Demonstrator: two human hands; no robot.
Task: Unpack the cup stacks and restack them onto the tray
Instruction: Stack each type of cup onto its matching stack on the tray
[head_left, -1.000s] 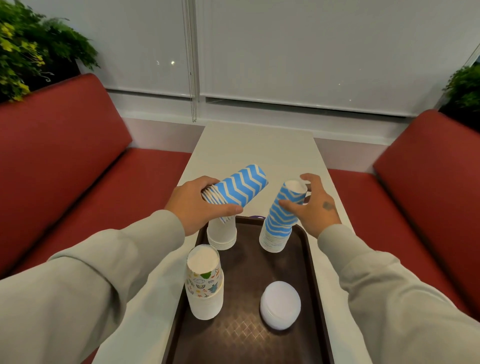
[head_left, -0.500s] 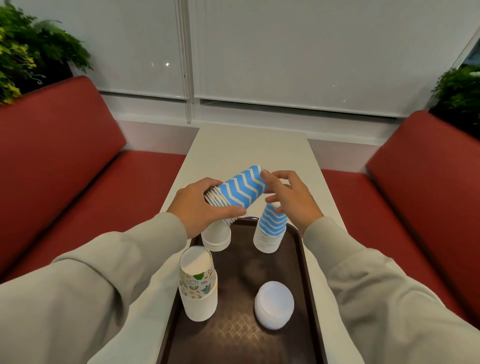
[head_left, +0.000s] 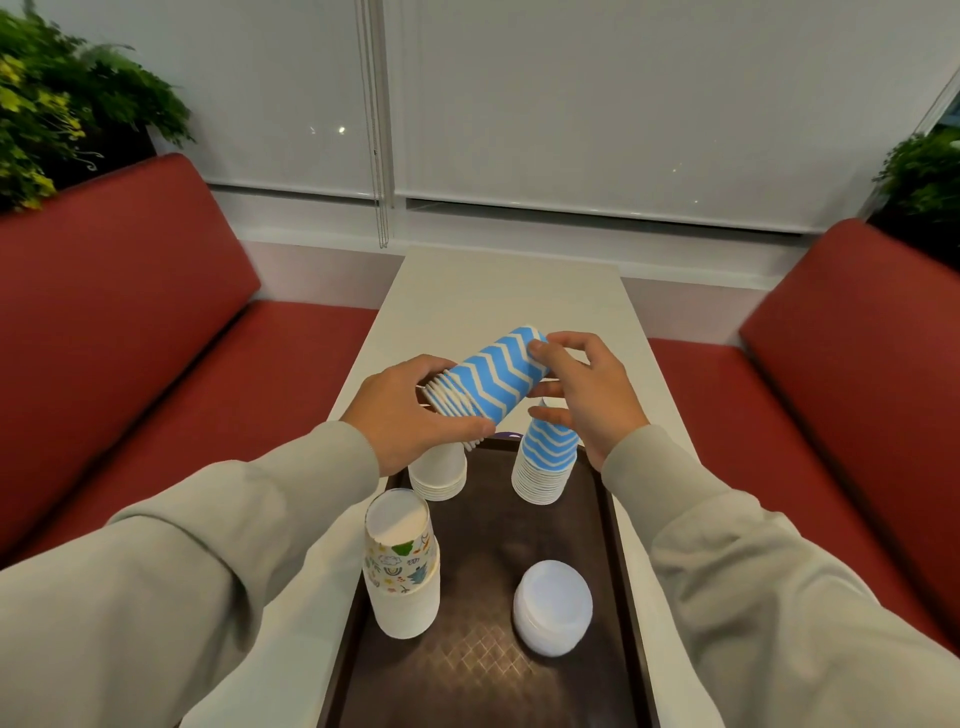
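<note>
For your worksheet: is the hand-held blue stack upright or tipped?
Tipped: held stack lies sideways, rims at left hand, base at right hand.

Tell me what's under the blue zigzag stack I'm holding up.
Below the held stack, two upside-down stacks stand far back on the tray: a plain white stack and a zigzag stack. The left hand hides the white one's top; the right hand, part of the zigzag one's.
</note>
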